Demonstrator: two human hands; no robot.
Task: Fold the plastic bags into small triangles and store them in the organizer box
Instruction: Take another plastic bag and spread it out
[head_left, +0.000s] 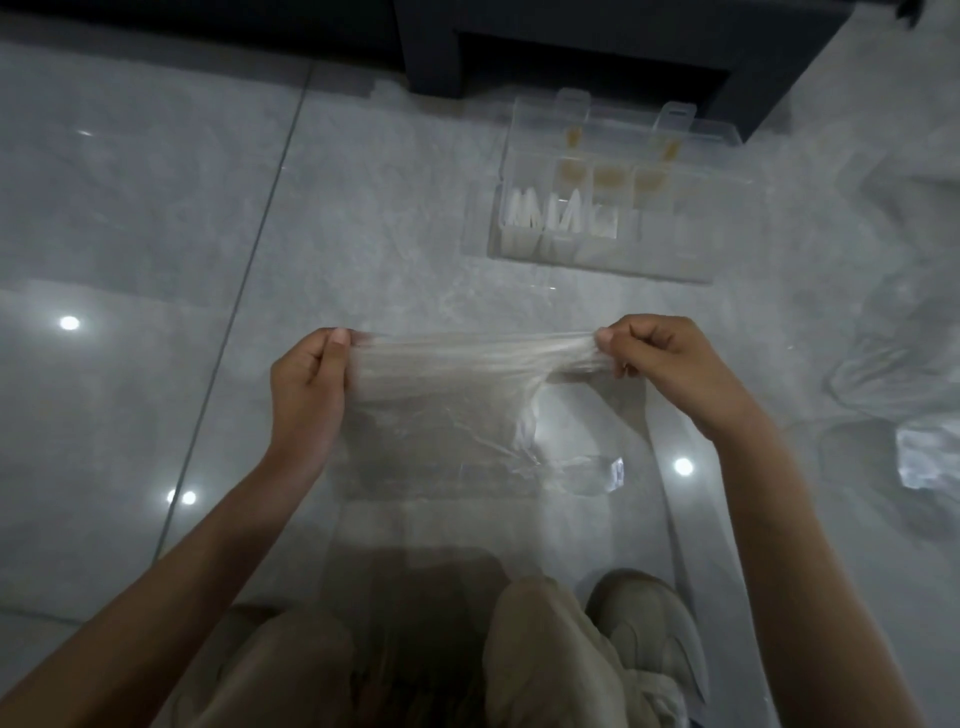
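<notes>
Both-handed stretch — left hand (306, 384) and right hand (670, 364) each pinch the plastic bag (447, 395) taut above the floor (130, 208). Flatten evenly before creasing — organizer box (670, 260) waits beyond.

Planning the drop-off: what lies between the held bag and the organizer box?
Bare floor tile, between plastic bag and organizer box, in the head view.

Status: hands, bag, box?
Left hand and right hand each pinch one end of the clear bag, stretched between them. Organizer box open ahead, folded triangles in its left compartments. Loose bags heaped right, off the line to the box.
</notes>
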